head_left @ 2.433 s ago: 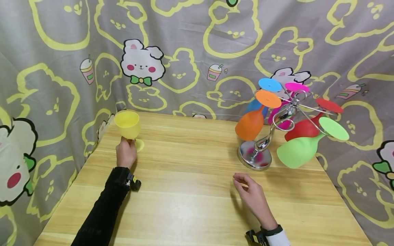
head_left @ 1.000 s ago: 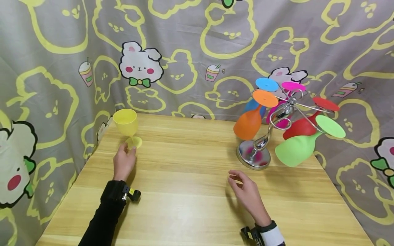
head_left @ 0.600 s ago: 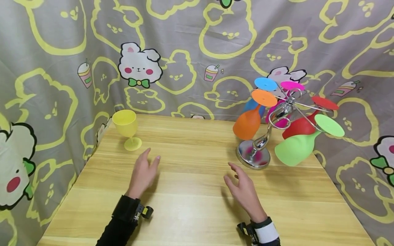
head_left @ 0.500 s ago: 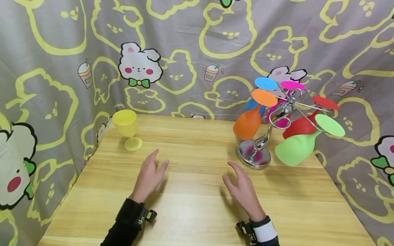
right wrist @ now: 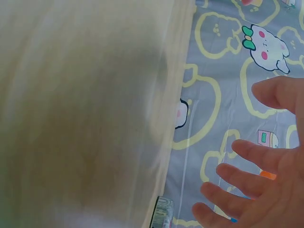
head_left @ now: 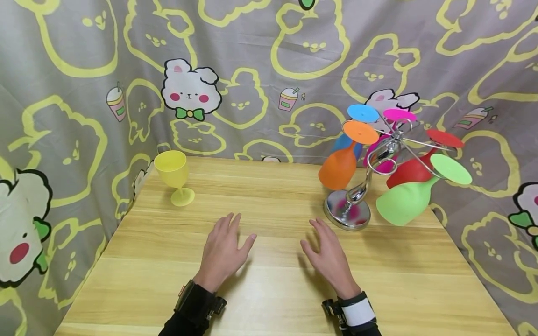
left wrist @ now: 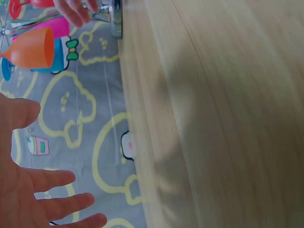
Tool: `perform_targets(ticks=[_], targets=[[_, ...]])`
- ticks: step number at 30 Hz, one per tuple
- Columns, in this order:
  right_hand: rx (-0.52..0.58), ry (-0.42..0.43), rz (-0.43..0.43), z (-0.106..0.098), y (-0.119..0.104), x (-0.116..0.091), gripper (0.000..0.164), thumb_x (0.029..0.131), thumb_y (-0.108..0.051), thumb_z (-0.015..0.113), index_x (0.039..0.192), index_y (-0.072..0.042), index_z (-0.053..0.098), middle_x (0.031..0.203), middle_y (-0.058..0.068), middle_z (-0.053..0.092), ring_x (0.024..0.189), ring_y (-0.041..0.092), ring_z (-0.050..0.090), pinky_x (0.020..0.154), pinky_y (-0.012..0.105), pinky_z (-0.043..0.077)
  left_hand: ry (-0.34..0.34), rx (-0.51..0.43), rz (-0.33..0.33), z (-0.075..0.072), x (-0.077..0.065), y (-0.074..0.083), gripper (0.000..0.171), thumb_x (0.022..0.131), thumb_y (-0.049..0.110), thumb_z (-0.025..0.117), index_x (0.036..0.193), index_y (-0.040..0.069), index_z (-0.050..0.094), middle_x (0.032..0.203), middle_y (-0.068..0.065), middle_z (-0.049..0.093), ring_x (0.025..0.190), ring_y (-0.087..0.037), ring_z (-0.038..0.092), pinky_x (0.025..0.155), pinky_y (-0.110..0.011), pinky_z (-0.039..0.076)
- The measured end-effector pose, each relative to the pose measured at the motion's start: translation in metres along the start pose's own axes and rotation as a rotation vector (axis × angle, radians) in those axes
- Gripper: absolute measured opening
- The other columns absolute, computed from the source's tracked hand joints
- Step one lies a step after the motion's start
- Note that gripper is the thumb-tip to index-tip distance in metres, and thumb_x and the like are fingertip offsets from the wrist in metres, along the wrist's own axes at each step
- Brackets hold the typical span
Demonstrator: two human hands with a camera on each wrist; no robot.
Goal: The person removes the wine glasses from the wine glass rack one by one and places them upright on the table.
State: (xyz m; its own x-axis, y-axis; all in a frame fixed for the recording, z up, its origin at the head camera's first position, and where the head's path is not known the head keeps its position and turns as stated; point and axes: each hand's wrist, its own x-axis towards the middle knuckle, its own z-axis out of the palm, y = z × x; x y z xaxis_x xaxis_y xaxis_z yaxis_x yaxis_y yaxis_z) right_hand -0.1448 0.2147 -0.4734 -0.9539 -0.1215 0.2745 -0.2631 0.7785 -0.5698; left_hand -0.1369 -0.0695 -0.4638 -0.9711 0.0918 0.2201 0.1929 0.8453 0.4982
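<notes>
Both hands hover over the wooden table with spread fingers and hold nothing. My left hand (head_left: 223,254) is left of the middle, and its fingers also show in the left wrist view. Opposite it is my right hand (head_left: 329,261), just in front of the metal rack's round base (head_left: 347,211). A yellow goblet (head_left: 172,175) stands upright at the table's back left, apart from the left hand. On the chrome rack (head_left: 395,140) hang several goblets by their feet: orange (head_left: 337,169), green (head_left: 403,203), red (head_left: 409,172), blue and pink. The last two are partly hidden.
A grey patterned curtain (head_left: 252,60) closes off the back and both sides of the table (head_left: 269,289). The green goblet's bowl reaches out to the right of the rack's base.
The left hand has let go of the yellow goblet's stem, then moved right and toward the front edge. The goblet stays standing. The right hand has spread its fingers and shifted slightly left.
</notes>
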Motion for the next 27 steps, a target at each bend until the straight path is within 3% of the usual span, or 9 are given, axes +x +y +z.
perform_targets(ticks=[5,10,12,19,23,27], targets=[[-0.002,0.022,-0.017,-0.014,0.002,0.0,0.063,0.094,-0.026,0.07,0.145,0.001,0.046,0.151,0.025,0.041,0.138,0.043,0.039,0.113,0.06,0.032,-0.016,0.007,0.001,0.003,-0.001,0.002,0.074,0.099,0.054,0.054,0.152,0.004,0.039,0.155,-0.023,0.038,0.142,-0.044,0.033,0.114,-0.062,0.029],[0.01,0.092,-0.05,-0.046,0.001,0.001,0.059,0.094,-0.023,0.07,0.144,-0.001,0.048,0.152,0.021,0.043,0.137,0.041,0.042,0.111,0.06,0.034,-0.016,0.004,0.003,0.005,-0.003,0.001,0.074,0.099,0.054,0.054,0.152,0.004,0.039,0.154,-0.023,0.038,0.142,-0.044,0.033,0.114,-0.063,0.028],[0.009,0.154,-0.074,-0.061,0.0,0.002,0.056,0.092,-0.019,0.072,0.142,-0.003,0.051,0.149,0.019,0.046,0.133,0.04,0.047,0.107,0.058,0.039,-0.016,0.003,0.004,0.005,-0.002,0.0,0.074,0.098,0.054,0.054,0.151,0.004,0.039,0.154,-0.023,0.038,0.142,-0.044,0.033,0.114,-0.063,0.029],[0.045,0.43,-0.183,-0.116,-0.014,0.002,0.051,0.086,0.0,0.075,0.134,-0.005,0.061,0.129,0.014,0.064,0.112,0.021,0.061,0.093,0.013,0.044,-0.032,-0.016,-0.011,0.007,-0.004,-0.002,0.073,0.099,0.055,0.052,0.152,0.005,0.04,0.155,-0.022,0.038,0.143,-0.042,0.033,0.115,-0.062,0.028],[0.074,0.565,-0.159,-0.149,-0.021,0.0,0.04,0.089,0.0,0.07,0.128,-0.005,0.066,0.119,0.013,0.069,0.106,0.002,0.061,0.084,0.009,0.046,-0.033,-0.026,-0.01,0.007,-0.004,-0.002,0.073,0.1,0.055,0.051,0.152,0.005,0.04,0.154,-0.022,0.038,0.143,-0.041,0.033,0.114,-0.062,0.028],[0.012,0.738,-0.126,-0.176,-0.019,0.003,0.032,0.09,-0.006,0.067,0.121,-0.004,0.071,0.111,0.013,0.071,0.099,-0.007,0.059,0.079,0.009,0.044,-0.038,-0.025,-0.016,0.007,-0.003,-0.003,0.073,0.1,0.055,0.051,0.152,0.006,0.039,0.155,-0.022,0.038,0.143,-0.042,0.033,0.114,-0.063,0.028]])
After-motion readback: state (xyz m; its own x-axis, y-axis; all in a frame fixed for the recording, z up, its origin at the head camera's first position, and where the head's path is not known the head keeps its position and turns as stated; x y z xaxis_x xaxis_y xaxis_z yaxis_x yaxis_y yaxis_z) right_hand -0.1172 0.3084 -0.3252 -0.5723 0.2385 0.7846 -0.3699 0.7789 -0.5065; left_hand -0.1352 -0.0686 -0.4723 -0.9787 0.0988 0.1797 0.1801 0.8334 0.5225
